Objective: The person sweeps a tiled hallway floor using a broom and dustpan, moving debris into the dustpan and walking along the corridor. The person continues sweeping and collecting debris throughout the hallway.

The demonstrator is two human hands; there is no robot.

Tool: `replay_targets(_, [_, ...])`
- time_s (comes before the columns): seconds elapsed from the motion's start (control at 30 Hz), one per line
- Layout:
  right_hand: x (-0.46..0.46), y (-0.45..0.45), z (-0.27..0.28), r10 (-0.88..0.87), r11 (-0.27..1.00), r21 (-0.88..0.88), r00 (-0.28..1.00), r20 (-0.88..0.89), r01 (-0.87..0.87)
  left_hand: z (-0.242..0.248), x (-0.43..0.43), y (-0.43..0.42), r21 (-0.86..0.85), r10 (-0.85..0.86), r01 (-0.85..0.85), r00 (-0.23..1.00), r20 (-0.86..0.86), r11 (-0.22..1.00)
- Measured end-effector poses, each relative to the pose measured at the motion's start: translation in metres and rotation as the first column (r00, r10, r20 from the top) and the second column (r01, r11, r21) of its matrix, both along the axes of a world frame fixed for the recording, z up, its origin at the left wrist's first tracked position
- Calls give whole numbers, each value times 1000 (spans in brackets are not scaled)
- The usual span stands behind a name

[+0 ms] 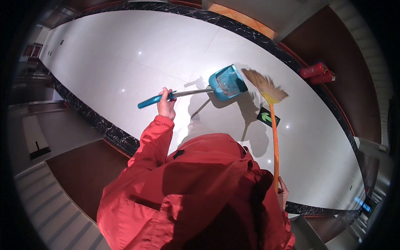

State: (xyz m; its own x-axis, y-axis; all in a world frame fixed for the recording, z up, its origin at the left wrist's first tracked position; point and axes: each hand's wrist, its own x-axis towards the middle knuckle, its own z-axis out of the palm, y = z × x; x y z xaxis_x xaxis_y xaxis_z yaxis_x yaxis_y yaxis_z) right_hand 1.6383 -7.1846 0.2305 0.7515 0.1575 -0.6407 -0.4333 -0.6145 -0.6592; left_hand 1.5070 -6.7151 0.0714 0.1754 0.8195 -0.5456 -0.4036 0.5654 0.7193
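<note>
My left hand grips the blue handle of a long-handled dustpan. Its teal pan is ahead of me over the floor, with some debris inside. My right hand, low at the right and partly hidden by my red sleeve, holds the orange stick of a broom. The broom's brown bristles, set in a yellow collar, spread out just to the right of the pan, apart from it. Part of the stick passes over a floor sign with a green arrow.
Glossy white floor tiles run between black marbled borders. Two red fire extinguishers are by the wall at the right. An orange-brown doorway strip lies at the top. Brown wall panels flank the corridor.
</note>
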Motion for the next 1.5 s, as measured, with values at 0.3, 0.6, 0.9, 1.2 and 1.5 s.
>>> replay_targets(0.3, [33,27,-8,60,998,1,998,-35,-60,-40,2,5,-165,176,-180,984,-36,970])
replay_targets(0.6, [109,81,-82,101,995,35,986,-131,-97,-31,-39,9,-71,303,-316,942,-146,946])
replay_targets(0.9, [146,215,-165,362,932,64,929,-82,-358,-44,-90,59,26,468,-482,835,-288,876])
replay_targets(1.2, [152,378,-222,498,867,19,863,-83,-498,-51,-116,119,54,504,-526,774,-384,849])
replay_targets(1.5, [47,363,-238,724,664,-54,659,-201,-746,-50,-120,144,14,476,-507,799,-367,862])
